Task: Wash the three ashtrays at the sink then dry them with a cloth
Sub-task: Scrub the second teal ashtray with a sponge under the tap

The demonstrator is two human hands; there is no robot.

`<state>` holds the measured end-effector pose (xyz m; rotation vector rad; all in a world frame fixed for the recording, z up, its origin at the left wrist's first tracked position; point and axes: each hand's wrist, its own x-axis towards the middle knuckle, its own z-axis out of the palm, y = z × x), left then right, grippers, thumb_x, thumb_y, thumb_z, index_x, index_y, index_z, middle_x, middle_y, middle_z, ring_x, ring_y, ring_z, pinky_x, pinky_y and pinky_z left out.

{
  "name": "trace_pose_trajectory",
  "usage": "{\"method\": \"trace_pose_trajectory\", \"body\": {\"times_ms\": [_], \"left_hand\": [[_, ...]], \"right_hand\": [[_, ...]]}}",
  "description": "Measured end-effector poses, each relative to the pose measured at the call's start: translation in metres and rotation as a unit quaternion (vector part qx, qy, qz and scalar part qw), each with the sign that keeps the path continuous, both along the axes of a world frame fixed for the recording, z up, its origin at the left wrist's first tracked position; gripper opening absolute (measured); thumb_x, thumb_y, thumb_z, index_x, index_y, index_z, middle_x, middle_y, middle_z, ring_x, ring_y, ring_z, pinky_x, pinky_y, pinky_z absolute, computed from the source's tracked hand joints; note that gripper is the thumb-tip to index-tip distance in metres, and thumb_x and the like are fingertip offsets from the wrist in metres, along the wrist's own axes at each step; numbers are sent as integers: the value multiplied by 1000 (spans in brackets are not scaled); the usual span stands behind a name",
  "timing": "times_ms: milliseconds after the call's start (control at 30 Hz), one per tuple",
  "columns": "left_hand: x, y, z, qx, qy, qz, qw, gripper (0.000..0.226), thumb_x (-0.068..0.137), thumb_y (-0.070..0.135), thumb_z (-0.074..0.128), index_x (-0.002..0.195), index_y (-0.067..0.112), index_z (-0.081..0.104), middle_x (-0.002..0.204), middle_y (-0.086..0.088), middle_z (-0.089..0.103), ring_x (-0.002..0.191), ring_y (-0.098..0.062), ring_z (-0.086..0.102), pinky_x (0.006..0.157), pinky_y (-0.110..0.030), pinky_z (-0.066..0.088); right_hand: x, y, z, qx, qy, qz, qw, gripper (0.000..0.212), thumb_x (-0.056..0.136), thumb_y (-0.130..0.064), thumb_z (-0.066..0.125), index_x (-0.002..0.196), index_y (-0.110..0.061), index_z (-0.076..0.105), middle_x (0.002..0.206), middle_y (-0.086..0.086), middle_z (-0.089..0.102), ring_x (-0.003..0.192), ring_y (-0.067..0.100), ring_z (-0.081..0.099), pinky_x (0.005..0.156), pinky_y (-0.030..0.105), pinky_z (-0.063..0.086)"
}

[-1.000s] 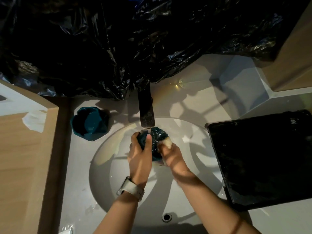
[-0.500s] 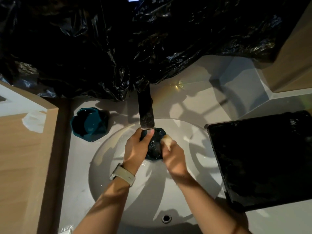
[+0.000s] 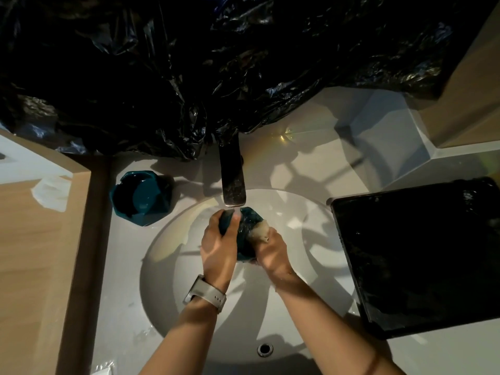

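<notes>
Head view: left hand [image 3: 217,253] grips an ashtray [image 3: 247,234] under the tap [image 3: 232,182], right hand [image 3: 272,249] scrubs it with a sponge [image 3: 261,229]; drying remains

Both forearms reach forward to just below the tap [image 3: 233,182]. The left hand [image 3: 219,246], its wrist banded by a watch, curls around the ashtray [image 3: 247,234]; the right hand [image 3: 272,249] grips a soapy sponge [image 3: 260,230] against it.
</notes>
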<state>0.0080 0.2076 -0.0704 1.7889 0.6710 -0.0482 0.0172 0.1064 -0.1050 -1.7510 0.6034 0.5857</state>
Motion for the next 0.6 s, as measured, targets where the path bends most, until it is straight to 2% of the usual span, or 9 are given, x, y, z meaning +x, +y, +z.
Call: {"method": "trace_pose_trajectory", "body": {"times_ms": [67,167,200,267,333,400,467,533,600], "left_hand": [[-4,5,-2,-7,27,-14,1000,31,94,47,60,120,31,56,106,14,62,112,-20,60,102,-33,45],[-2,23,2,-90,31,-139,986,55,88,54,64,136,42,40,126,10,60,120,-15,57,107,-37,44],[-1,29,6,-118,26,-193,974,56,87,54,65,135,54,35,129,13,57,121,-9,56,106,-31,44],[2,39,17,-76,37,-322,943,57,89,47,67,115,79,29,129,24,44,115,6,49,98,-8,36],[10,53,20,75,7,-406,911,67,82,44,75,123,68,27,134,19,30,119,-2,43,98,0,29],[22,70,15,195,-72,-460,863,82,69,60,79,137,44,36,145,8,29,132,-16,37,112,-24,34],[33,79,11,212,-103,-520,821,90,63,70,75,140,36,42,147,3,39,133,-18,40,111,-40,38],[37,76,12,206,-117,-560,794,84,63,67,75,134,29,52,141,2,51,127,-16,49,107,-35,41],[37,71,10,206,-153,-572,779,79,62,62,78,124,16,63,127,-1,63,115,-18,58,102,-28,42]], "right_hand": [[3,-4,2,24,45,-1,999,18,86,-18,58,102,-10,62,93,11,69,78,27,70,62,41,61],[13,-12,11,46,53,27,997,15,91,-7,51,100,-9,63,98,18,69,80,35,70,65,46,61],[19,-18,12,57,61,38,996,17,91,-3,49,99,-7,63,100,21,68,82,37,70,64,46,61],[27,-36,20,127,61,66,988,13,92,1,52,100,0,63,104,24,65,84,35,69,62,40,61],[36,-56,25,202,18,142,969,23,95,-10,56,112,5,60,111,25,63,89,29,68,74,35,60],[50,-64,34,93,81,258,958,34,98,-20,48,124,0,56,127,23,58,75,26,68,68,31,60],[64,-61,35,17,162,333,929,38,100,-24,44,133,-7,51,141,16,46,64,25,71,54,25,57],[75,-56,28,30,186,361,913,39,96,-22,46,131,-5,51,147,15,41,86,35,72,68,36,61],[79,-57,20,32,204,357,911,42,91,-15,46,131,-1,49,148,20,38,101,42,66,72,42,61]]}}
